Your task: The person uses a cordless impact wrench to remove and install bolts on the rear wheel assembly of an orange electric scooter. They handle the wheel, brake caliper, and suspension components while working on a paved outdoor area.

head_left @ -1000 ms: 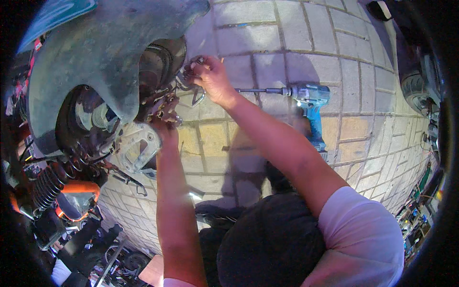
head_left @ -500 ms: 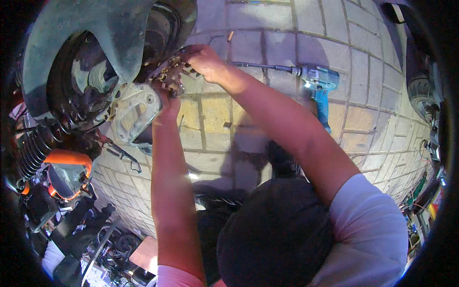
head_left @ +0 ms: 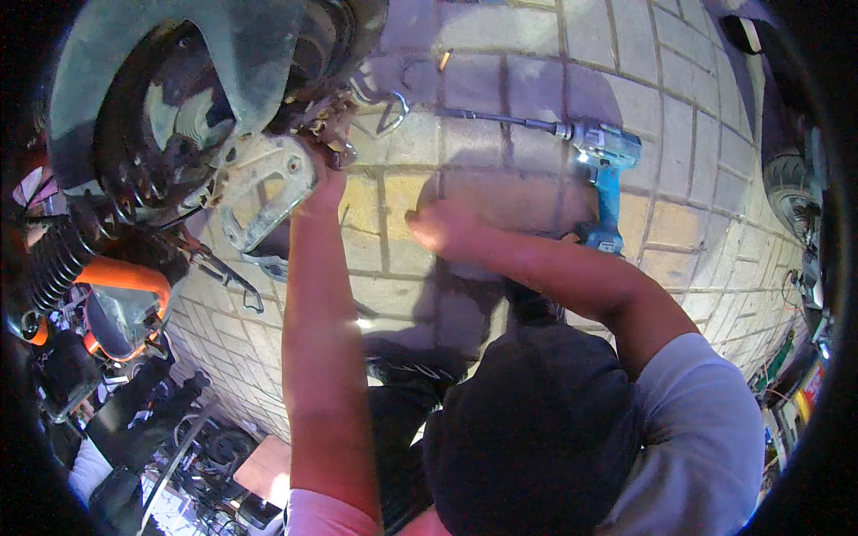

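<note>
Viewing outward from the wearer, the inspection found dark clothing and a pale sleeve nearest, at the lower edge. Ahead of these, the right hand was over the paved floor, apart from the machine parts; its fingers were blurred, and whether they were closed on anything could not be told. To its left, the left hand was raised beside a light grey slotted bracket, at the near end of a rusty metal assembly. Its fingers were largely hidden by that assembly, so their grip could not be confirmed. A black coil spring and an orange-rimmed part were farther left. A teal power driver lay on the paving to the right, its long shaft directed toward a bent metal hook near the assembly. Beyond, a large dark grey guard extended toward the upper edge, and a small orange stick lay on the paving.
</note>
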Tool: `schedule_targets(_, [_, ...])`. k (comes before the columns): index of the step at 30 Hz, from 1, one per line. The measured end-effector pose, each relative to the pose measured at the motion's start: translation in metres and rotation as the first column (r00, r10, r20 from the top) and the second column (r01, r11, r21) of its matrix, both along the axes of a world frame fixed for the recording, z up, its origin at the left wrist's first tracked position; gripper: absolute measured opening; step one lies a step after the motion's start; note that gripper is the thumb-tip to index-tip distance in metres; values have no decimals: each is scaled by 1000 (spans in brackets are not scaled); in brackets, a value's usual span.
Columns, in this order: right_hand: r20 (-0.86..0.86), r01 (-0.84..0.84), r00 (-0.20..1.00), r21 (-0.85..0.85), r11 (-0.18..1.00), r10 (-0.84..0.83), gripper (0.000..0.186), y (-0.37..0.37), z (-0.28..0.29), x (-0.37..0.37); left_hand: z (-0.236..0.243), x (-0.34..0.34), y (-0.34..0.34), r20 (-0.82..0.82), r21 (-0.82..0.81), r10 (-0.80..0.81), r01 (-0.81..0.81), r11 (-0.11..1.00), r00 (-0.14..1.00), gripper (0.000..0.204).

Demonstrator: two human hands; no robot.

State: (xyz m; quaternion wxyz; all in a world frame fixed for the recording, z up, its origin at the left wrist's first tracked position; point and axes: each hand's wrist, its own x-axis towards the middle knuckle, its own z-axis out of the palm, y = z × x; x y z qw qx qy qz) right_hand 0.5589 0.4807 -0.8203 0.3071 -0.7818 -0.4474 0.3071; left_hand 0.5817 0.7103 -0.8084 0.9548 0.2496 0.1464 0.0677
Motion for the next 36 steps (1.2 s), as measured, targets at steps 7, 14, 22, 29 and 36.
schedule_targets(7, [-620,530,716,181,829,-322,10,8,16,59,13,12,4,-59,79,-80,85,993,995,45])
schedule_targets(14, [-990,784,2,89,614,141,12,-7,79,121,20,19,8,-95,-114,-73,62,992,993,50])
schedule_targets(22, [-992,803,50,108,586,114,23,1,88,126,7,14,18,-95,87,-43,51,995,995,51])
schedule_targets(29, [-991,821,100,130,556,85,25,5,87,130,14,13,7,-363,179,83,-18,984,928,45])
schedule_targets(36, [-978,900,208,198,388,17,23,41,67,146,3,14,29,-147,-93,-197,184,978,969,45])
